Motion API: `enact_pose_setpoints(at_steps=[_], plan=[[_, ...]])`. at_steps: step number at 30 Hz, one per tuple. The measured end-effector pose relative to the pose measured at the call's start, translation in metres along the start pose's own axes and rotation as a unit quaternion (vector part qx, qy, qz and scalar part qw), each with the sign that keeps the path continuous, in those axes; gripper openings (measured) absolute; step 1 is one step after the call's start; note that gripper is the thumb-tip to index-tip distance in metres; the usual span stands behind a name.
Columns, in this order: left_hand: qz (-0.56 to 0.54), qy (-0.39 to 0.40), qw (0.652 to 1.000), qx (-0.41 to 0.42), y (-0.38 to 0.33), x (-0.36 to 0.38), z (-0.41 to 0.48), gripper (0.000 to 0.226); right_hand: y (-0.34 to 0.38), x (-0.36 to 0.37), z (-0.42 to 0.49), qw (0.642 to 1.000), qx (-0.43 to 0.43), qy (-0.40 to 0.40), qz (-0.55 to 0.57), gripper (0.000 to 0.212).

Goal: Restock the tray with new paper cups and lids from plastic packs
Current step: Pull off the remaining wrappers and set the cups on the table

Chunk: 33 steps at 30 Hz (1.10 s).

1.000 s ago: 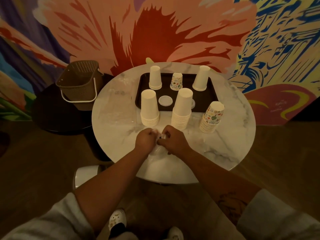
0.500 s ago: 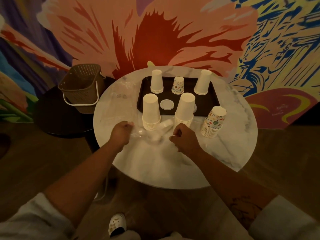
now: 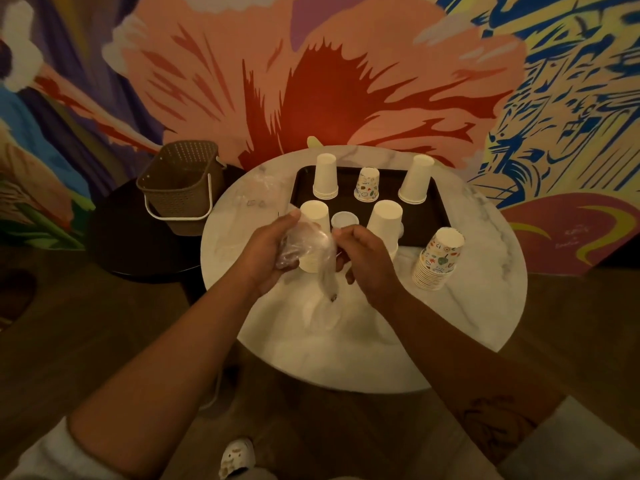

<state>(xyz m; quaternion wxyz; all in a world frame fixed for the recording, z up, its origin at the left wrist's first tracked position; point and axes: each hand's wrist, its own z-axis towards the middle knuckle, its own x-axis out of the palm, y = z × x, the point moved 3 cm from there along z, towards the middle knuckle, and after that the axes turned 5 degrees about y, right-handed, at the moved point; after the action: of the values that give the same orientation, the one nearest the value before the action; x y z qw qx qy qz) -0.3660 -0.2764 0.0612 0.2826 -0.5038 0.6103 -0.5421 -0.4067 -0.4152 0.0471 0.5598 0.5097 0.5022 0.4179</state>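
We list our left hand [image 3: 266, 251] curled round a crumpled clear plastic pack [image 3: 306, 242], raised over the near middle of the round marble table [image 3: 485, 306], with our right hand [image 3: 363, 261] pinching the pack's right side and a loose tail hanging toward the tabletop. On the dark tray [image 3: 429, 206] at the far side: four upside-down stacks of white paper cups [image 3: 415, 180], one patterned cup [image 3: 367, 184] and a flat white lid [image 3: 344, 220]. Right of the tray, on the table, a stack of patterned cups [image 3: 438, 258]; left, on a dark side table [image 3: 121, 237], a brown basket [image 3: 180, 188].
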Motion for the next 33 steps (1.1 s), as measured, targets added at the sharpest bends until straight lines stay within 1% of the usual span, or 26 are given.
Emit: enact_pose_setpoints(at_steps=[2,4,6,7,9,10,11,12,14,16,17,18,21,23,25,26,27,28,29,31,32,33], plan=[[-0.03,0.036,0.999,0.015,-0.009,0.005,-0.001,0.026,0.015,-0.002,0.0,0.999,-0.03,-0.007,0.011,0.02],[-0.047,0.06,0.997,0.03,-0.016,0.008,0.0,0.036,0.025,-0.003,0.0,0.998,-0.051,0.03,0.022,0.013],[-0.079,0.08,0.993,0.043,-0.023,0.01,0.0,0.049,0.029,-0.004,0.002,0.996,-0.054,0.064,0.022,0.006],[-0.098,0.092,0.99,0.053,-0.026,0.012,-0.001,0.052,0.03,-0.005,0.003,0.996,-0.052,0.063,0.019,0.006],[-0.092,0.108,0.987,0.08,-0.027,0.013,-0.003,0.047,0.031,-0.009,0.004,0.998,-0.036,0.036,0.048,0.011],[-0.046,0.111,0.988,0.092,-0.023,0.013,-0.003,0.04,0.032,-0.011,0.004,0.996,-0.02,0.021,0.082,0.013],[0.027,0.117,0.988,0.097,-0.018,0.014,-0.004,0.035,0.033,-0.012,0.005,0.992,-0.005,0.009,0.123,0.014],[0.114,0.123,0.981,0.095,-0.008,0.015,-0.006,0.035,0.035,-0.014,0.006,0.987,0.004,0.004,0.161,0.015],[0.255,0.157,0.952,0.059,0.019,0.017,-0.009,0.041,0.04,-0.017,0.008,0.978,0.0,0.0,0.208,0.018],[0.354,0.198,0.914,0.02,0.049,0.019,-0.014,0.034,0.048,-0.021,0.009,0.973,-0.011,-0.016,0.229,0.019],[0.379,0.207,0.902,0.001,0.061,0.019,-0.015,0.029,0.051,-0.025,0.011,0.972,-0.017,-0.036,0.23,0.019],[0.384,0.205,0.9,-0.013,0.072,0.017,-0.016,0.026,0.054,-0.03,0.011,0.973,-0.02,-0.062,0.222,0.017],[0.327,0.175,0.928,-0.027,0.083,0.007,-0.015,0.02,0.045,-0.045,0.014,0.972,-0.014,-0.138,0.19,0.018],[0.289,0.168,0.942,-0.021,0.081,0.002,-0.016,0.02,0.032,-0.054,0.013,0.958,0.016,-0.17,0.23,0.025],[0.277,0.146,0.95,-0.009,0.077,0.0,-0.019,0.014,0.022,-0.059,0.009,0.938,0.041,-0.162,0.304,0.03],[0.279,0.131,0.951,0.004,0.074,0.0,-0.021,0.02,0.019,-0.058,0.005,0.933,0.057,-0.138,0.327,0.032],[0.281,0.117,0.953,0.012,0.071,0.002,-0.023,0.033,0.015,-0.054,0.002,0.938,0.082,-0.107,0.321,0.034],[0.285,0.097,0.953,0.013,0.069,0.004,-0.023,0.043,0.012,-0.048,-0.003,0.951,0.112,-0.07,0.281,0.033],[0.283,0.076,0.956,0.014,0.067,0.007,-0.023,0.048,0.007,-0.039,-0.009,0.966,0.14,-0.029,0.217,0.03],[0.273,0.055,0.96,0.043,0.06,0.013,-0.021,0.042,-0.002,-0.018,-0.02,0.983,0.162,0.055,0.072,0.019],[0.282,0.048,0.956,0.063,0.058,0.016,-0.017,0.034,-0.006,-0.009,-0.024,0.985,0.155,0.076,0.022,0.014],[0.297,0.034,0.951,0.079,0.055,0.016,-0.014,0.026,-0.008,-0.003,-0.025,0.987,0.142,0.079,-0.006,0.012]])
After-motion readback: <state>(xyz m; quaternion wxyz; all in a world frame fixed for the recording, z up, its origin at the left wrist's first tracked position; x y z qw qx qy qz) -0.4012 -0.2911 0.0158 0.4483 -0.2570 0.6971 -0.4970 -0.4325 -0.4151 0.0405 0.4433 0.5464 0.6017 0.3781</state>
